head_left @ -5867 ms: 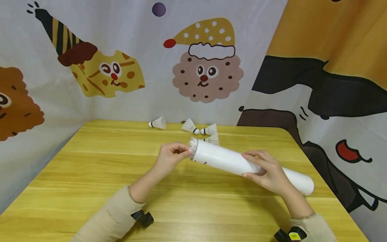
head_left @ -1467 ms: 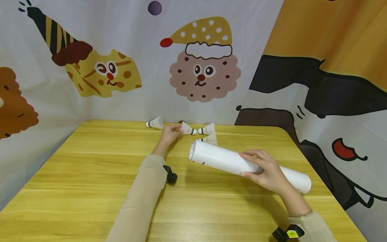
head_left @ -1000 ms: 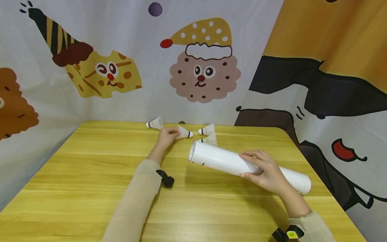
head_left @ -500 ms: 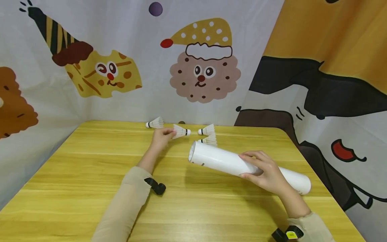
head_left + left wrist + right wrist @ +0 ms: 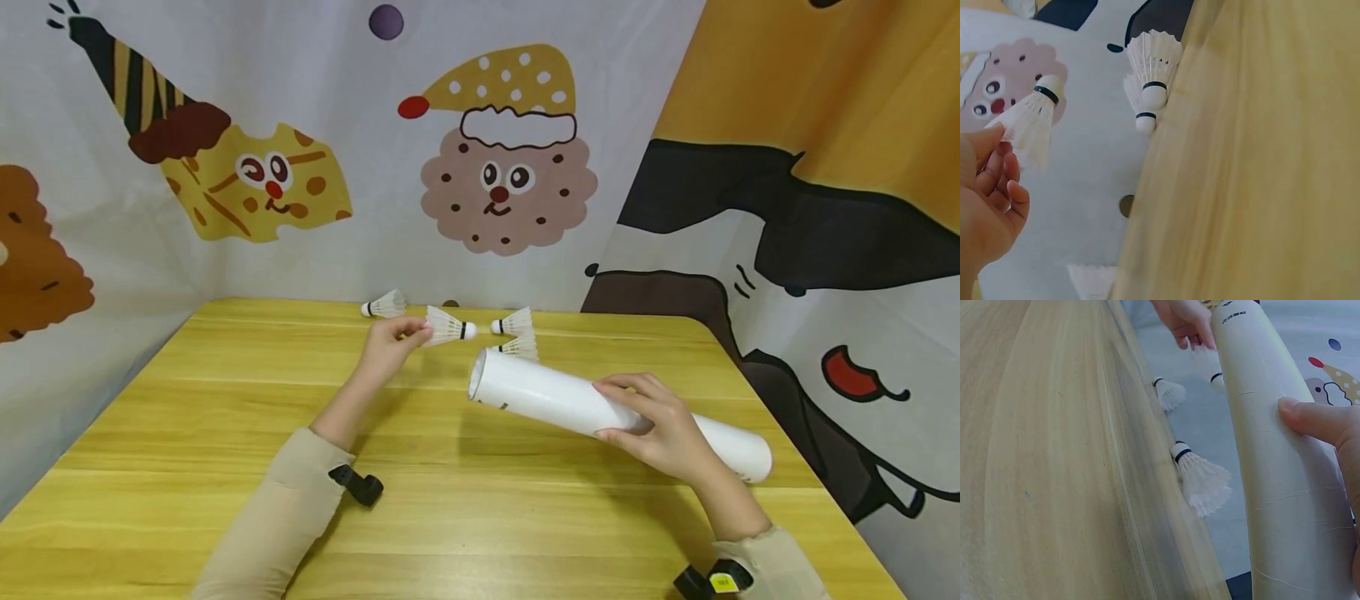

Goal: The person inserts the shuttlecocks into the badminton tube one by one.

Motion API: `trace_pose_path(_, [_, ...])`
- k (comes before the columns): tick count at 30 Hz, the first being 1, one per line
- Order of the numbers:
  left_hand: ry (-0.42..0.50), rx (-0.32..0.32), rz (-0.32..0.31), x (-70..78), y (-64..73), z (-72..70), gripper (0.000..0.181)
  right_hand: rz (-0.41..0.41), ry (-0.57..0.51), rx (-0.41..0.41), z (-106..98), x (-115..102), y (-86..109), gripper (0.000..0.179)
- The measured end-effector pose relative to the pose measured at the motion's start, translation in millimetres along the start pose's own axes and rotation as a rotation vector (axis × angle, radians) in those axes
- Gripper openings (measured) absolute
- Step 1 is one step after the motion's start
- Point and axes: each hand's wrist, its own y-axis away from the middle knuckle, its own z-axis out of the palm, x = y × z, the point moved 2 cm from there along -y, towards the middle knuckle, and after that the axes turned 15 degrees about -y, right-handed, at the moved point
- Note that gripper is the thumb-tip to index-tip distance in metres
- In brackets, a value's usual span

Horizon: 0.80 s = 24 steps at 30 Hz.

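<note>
here, left hand [image 5: 384, 348] pinching a feathered shuttlecock [image 5: 448, 326], right hand [image 5: 669, 429] gripping a white tube [image 5: 543, 392]

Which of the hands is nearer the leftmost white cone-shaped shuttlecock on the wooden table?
Left: the left hand is just in front of the leftmost shuttlecock; the right hand is farther right, gripping the white cylindrical tube.

Head cam: white tube [image 5: 551, 392] is hiding part of the shuttlecock just behind it [image 5: 522, 344]; right hand [image 5: 660, 425] is covering the tube's middle; bottom edge is cutting off both sleeves [image 5: 277, 517]. Left wrist cam: left edge is cropping the left hand [image 5: 988, 194]; bottom edge is slicing the lowest shuttlecock [image 5: 1092, 282], leaving its cork out of frame. Right wrist cam: tube is masking part of the held shuttlecock [image 5: 1205, 361]; printed lettering [image 5: 1234, 317] is rendering too small to read.
</note>
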Motion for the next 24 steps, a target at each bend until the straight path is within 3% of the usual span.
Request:
trace_pose_path(9, [0.030, -0.019, 0.086, 25.1, 19.0, -15.3, 0.011, 0.012, 0.000, 0.002, -1, 0, 0.9, 0.065])
trace_pose_path(17, [0.053, -0.026, 0.134, 33.1, 31.9, -29.2, 0.009, 0.005, -0.002, 0.012, -1, 0, 0.7, 0.066])
trace_pose_path(24, [0.037, -0.045, 0.224, 44.1, 44.1, -37.9, 0.005, -0.004, -0.008, 0.016, -1, 0, 0.7, 0.066])
